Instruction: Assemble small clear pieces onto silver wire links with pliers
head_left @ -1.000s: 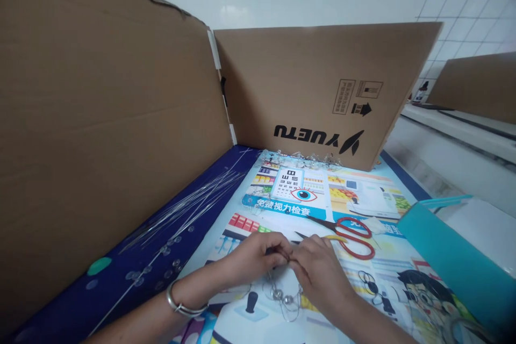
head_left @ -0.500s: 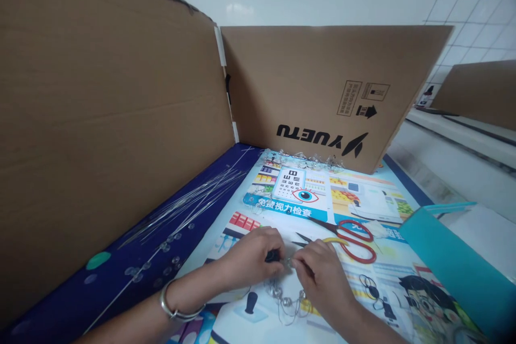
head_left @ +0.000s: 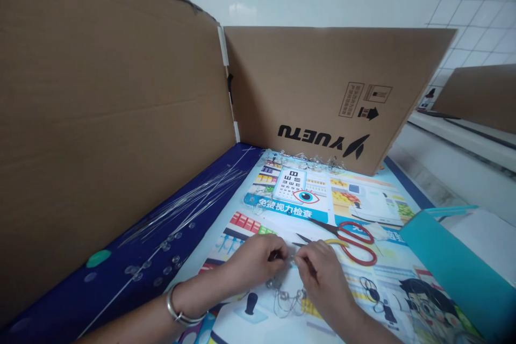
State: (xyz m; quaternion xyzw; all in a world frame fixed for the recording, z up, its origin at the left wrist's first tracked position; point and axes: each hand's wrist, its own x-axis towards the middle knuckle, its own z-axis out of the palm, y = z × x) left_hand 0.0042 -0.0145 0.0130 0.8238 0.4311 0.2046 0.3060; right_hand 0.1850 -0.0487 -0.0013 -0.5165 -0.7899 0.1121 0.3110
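My left hand [head_left: 263, 257], with a silver bangle at its wrist, is closed with thumb and forefinger pinched together. Just to its right, my right hand [head_left: 322, 271] pinches too, fingertips almost meeting the left ones. Between and below them hangs a string of clear beads [head_left: 284, 295] with loops of thin strand; both hands grip it. The exact bit between the fingertips is too small to make out. Beside my right hand lie red-handled scissors [head_left: 358, 242] with dark blades, and a yellow-handled tool [head_left: 337, 242] partly behind the hand.
Loose clear beads [head_left: 165, 247] and long thin strands [head_left: 189, 196] lie on blue cloth at left. More clear bead pieces [head_left: 310, 161] line the foot of a cardboard panel [head_left: 322, 80]. Another panel [head_left: 113, 102] stands left. A teal box [head_left: 455, 263] sits at right.
My left hand has turned slightly and lowered a little, its fingers still pinched. The hanging beads have shifted slightly between the hands. The right hand is nearly unmoved.
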